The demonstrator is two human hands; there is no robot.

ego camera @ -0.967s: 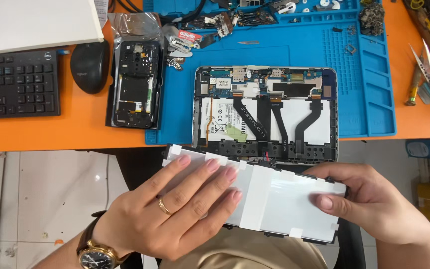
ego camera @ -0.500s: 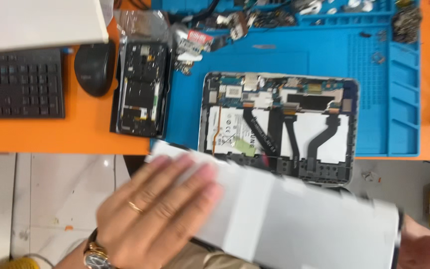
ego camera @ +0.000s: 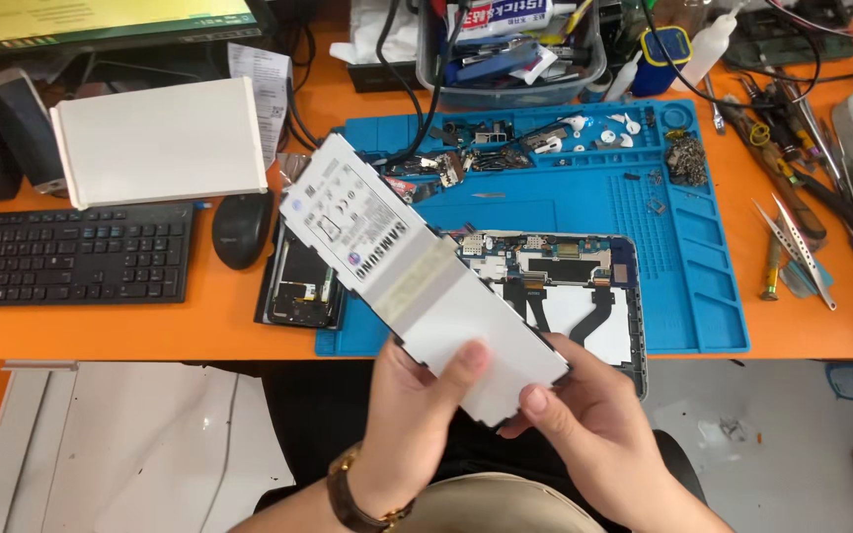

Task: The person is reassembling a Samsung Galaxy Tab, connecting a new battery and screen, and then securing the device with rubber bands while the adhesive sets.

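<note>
I see my left hand [ego camera: 417, 419] and right hand [ego camera: 584, 424] both gripping the white battery [ego camera: 417, 271], tilted above the open tablet [ego camera: 570, 286] on the blue mat [ego camera: 683, 247].

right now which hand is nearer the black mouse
Left. The left hand grips the white battery pack below and right of the black mouse; the right hand is farther right.

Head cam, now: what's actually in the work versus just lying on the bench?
In the work:
flat white battery pack
left hand
right hand
opened tablet

Lying about:
opened phone
mouse
keyboard
tweezers
white tablet cover
</note>
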